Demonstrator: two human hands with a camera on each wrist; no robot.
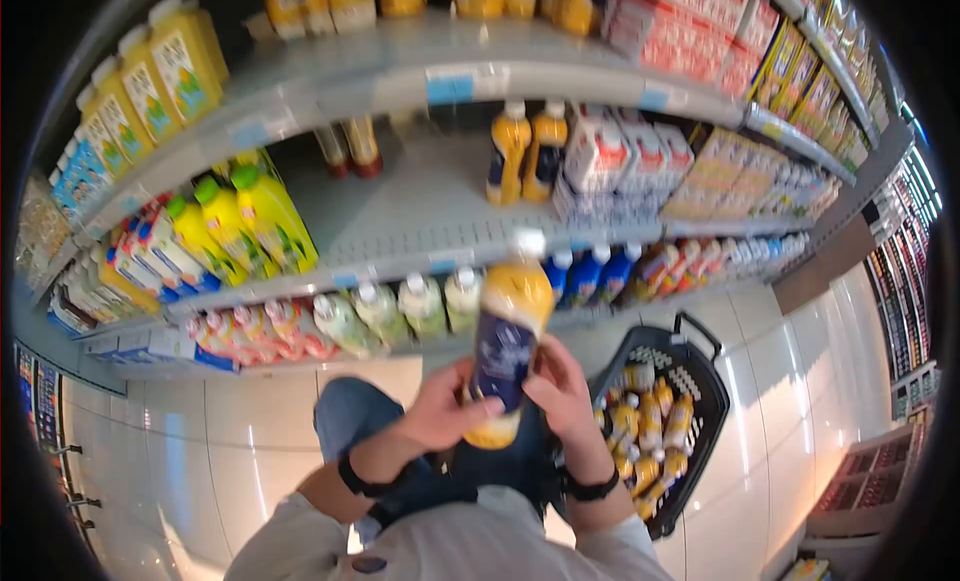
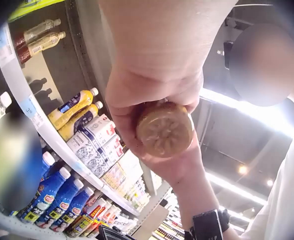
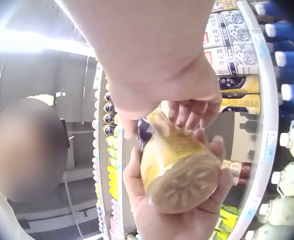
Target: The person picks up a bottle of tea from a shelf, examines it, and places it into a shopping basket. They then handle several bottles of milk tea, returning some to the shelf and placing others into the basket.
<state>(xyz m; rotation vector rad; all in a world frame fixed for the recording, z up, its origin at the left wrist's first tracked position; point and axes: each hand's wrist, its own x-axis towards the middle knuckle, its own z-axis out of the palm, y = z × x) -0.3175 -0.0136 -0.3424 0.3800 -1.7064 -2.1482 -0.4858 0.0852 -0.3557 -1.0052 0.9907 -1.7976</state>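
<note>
In the head view a yellow drink bottle (image 1: 515, 291) with a dark purple label and a white cap stands nearly upright, leaning slightly right, before the person's body. The left hand (image 1: 440, 409) grips its lower left side, thumb across the label. On the opposite side the right hand (image 1: 562, 389) holds it with curled fingers and thumb. Both wrist views look up at the ridged bottle base (image 2: 164, 131), with the hands around it. A black basket (image 1: 708, 421) on the floor at the right contains several similar yellow bottles (image 1: 650, 421).
Ahead, two similar bottles (image 1: 510, 156) stand on the middle shelf (image 1: 400, 216), beside white cartons (image 1: 600, 156). Green-yellow bottles (image 1: 245, 221) are at its left, and pale green bottles (image 1: 420, 306) line the lower shelf. Knees (image 1: 355, 416) are bent below the hands, over the tiled floor (image 1: 220, 421).
</note>
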